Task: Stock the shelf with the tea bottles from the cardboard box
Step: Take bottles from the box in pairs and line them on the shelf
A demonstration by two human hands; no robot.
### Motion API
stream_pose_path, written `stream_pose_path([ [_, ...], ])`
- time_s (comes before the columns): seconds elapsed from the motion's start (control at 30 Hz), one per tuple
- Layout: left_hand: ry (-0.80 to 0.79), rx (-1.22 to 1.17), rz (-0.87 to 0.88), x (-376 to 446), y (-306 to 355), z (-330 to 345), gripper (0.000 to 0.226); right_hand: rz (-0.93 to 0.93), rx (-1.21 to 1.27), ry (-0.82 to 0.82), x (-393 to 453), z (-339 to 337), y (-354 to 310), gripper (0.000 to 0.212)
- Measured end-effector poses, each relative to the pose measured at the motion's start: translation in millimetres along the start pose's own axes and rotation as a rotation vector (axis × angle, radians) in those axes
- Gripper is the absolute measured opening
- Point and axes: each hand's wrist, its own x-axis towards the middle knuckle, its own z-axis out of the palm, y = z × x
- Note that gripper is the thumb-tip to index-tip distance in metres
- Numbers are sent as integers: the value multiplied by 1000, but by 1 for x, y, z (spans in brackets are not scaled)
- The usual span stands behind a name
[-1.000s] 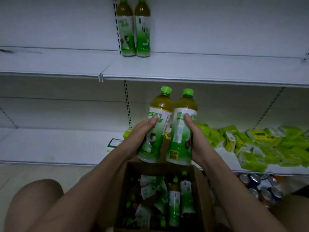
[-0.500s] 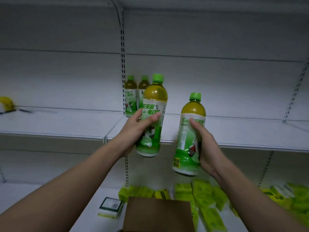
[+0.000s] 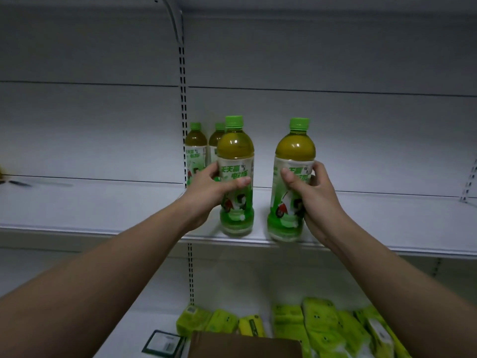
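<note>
My left hand [image 3: 210, 192] grips a green-capped tea bottle [image 3: 236, 151] around its label, upright, its base at the front of the white shelf [image 3: 103, 210]. My right hand [image 3: 315, 192] grips a second tea bottle [image 3: 294, 148] the same way, a little to the right, its base at the shelf's front edge. Whether the bases rest on the shelf I cannot tell. Two more tea bottles [image 3: 196, 146] stand at the back of the shelf beside the slotted upright, partly hidden by my left hand's bottle. The cardboard box [image 3: 245, 344] shows only its top edge at the bottom.
A slotted metal upright [image 3: 182, 112] divides the shelf bays. The lower shelf holds several yellow-green packets [image 3: 320, 329] and a small dark-framed box [image 3: 162, 344]. White shelf surface stretches left and right of the bottles. A yellow object [image 3: 2, 171] sits at the far left edge.
Both hands have carried their bottles up and forward from above the box to the shelf's front edge. The view has tilted up, so the box has nearly left the frame.
</note>
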Motion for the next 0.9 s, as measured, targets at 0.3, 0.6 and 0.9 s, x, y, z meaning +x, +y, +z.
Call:
stream_pose_path([
  [0.3,-27,-70,-2,38,-28,7,77,1,-24,-8,36,-3,38,75],
  [0.6,-35,101,-55,36,-38,5,91,28,-144,-35,47,-4,46,59],
  [0.9,84,315,-95,11,-52,-2,71,49,-501,-86,20,-17,45,80],
])
